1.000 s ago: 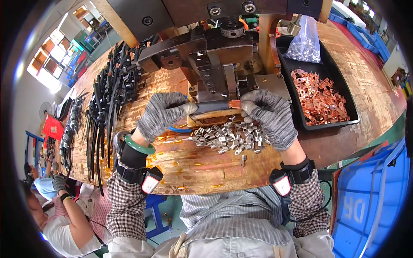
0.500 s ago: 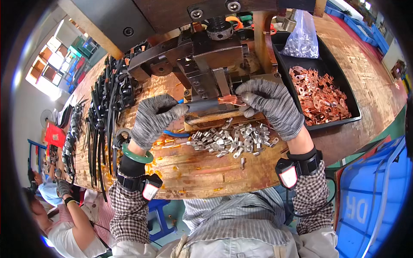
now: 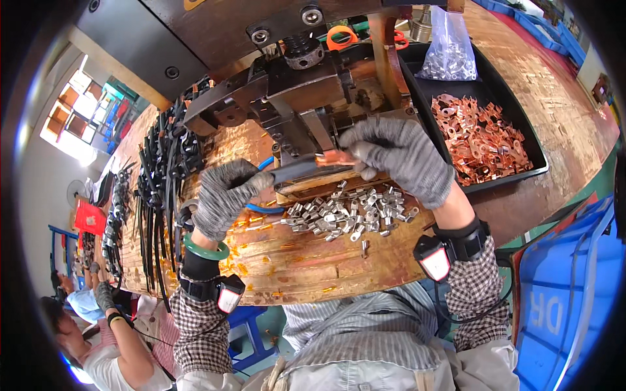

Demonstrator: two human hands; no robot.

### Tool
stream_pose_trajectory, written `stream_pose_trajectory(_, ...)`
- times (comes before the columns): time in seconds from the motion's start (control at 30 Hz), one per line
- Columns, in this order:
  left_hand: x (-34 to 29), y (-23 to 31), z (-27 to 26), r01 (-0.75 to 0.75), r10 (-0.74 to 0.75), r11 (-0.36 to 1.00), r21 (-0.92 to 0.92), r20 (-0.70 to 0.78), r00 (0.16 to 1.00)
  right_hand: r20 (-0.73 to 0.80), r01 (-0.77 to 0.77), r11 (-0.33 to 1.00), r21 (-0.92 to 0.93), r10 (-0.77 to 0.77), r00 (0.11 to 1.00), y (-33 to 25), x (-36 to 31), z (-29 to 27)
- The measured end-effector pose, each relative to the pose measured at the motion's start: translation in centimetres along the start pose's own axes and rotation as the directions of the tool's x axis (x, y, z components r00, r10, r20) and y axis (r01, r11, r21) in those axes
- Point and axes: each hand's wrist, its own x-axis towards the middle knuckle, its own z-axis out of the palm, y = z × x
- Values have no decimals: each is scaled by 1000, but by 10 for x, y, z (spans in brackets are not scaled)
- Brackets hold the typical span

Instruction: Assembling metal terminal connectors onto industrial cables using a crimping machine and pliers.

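Below the jaws of a dark metal press (image 3: pixel 306 91), a short dark tube-covered cable (image 3: pixel 293 171) lies across between my two gloved hands. My left hand (image 3: pixel 225 195) pinches its left end between thumb and fingers. At the cable's right end is a copper piece (image 3: pixel 334 158), blurred and partly covered by my fingers; it looks like a terminal. My right hand (image 3: pixel 404 156) has its thumb and fingers closed on that copper end. Just in front of the press, a loose pile of silver cable lugs (image 3: pixel 352 212) lies on the wooden table (image 3: pixel 313 260).
A black tray (image 3: pixel 502 188) on the right holds copper terminals (image 3: pixel 479 140) and a clear bag of silver lugs (image 3: pixel 450 52). Black cables (image 3: pixel 163 176) lie bundled at left. A blue crate (image 3: pixel 567 280) stands at lower right. Another person (image 3: pixel 124 352) works at lower left.
The view has shifted and tilted a little. Both hands, still on the cable, have come slightly nearer to me, so the copper end sits a bit farther from the press jaws.
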Motion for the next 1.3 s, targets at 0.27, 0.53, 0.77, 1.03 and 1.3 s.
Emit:
stream_pose_trajectory(0.27, -35, -8, 23, -183, 190, 962, 202, -17, 982, -21, 38, 975, -221, -43, 999, 6, -37, 19)
stream_pose_trajectory(0.53, -108, -101, 14, -112, -238, 922, -370, -772, 589, -242, -12, 994, -106, -14, 970, 33, -63, 28)
stream_pose_trajectory(0.77, -82, -155, -55, 136, -679, 582, -802, -388, 623, -304, -10, 990, -138, -33, 952, 43, -59, 28)
stream_pose_trajectory(1.03, -76, -189, -51, -70, -542, 523, -850, -394, 743, -358, -19, 999, -46, 1, 934, 36, -66, 30)
stream_pose_trajectory(1.3, -127, -96, -29, -326, -197, 362, -873, -414, 889, -281, -36, 980, 197, 92, 955, 31, -88, -15)
